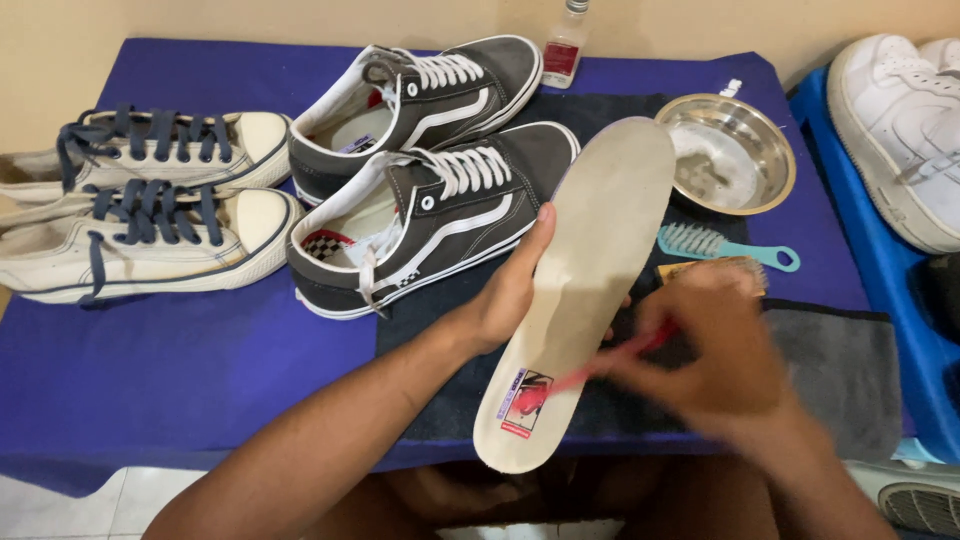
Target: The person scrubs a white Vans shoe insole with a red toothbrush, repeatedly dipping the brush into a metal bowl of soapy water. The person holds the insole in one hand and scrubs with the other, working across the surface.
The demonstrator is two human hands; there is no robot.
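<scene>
Two pairs of shoes take up the upper left of the frame on the desk, which is covered by a purple cloth. At far left lie the cream canvas sneakers with dark blue laces, side by side, toes pointing right. Just beside them, toward the upper centre, sit the grey sneakers with white laces and white side stripes, resting partly on a dark towel spread across the middle.

Next in size is the pale insole, held tilted above the towel at the centre of the frame, heel end toward the bottom edge with a red and black label near it. The left hand grips its left edge, thumb up along the side and fingers curled behind. The right hand, blurred, at lower right, is closed around a red-handled brush whose end touches the insole's lower part.

At the upper right a metal bowl stands on the towel's corner. Below it lies a teal brush, and a grey cloth lies at right. White shoes rest on a blue surface at the far right edge. A small clear bottle stands at the top centre.
</scene>
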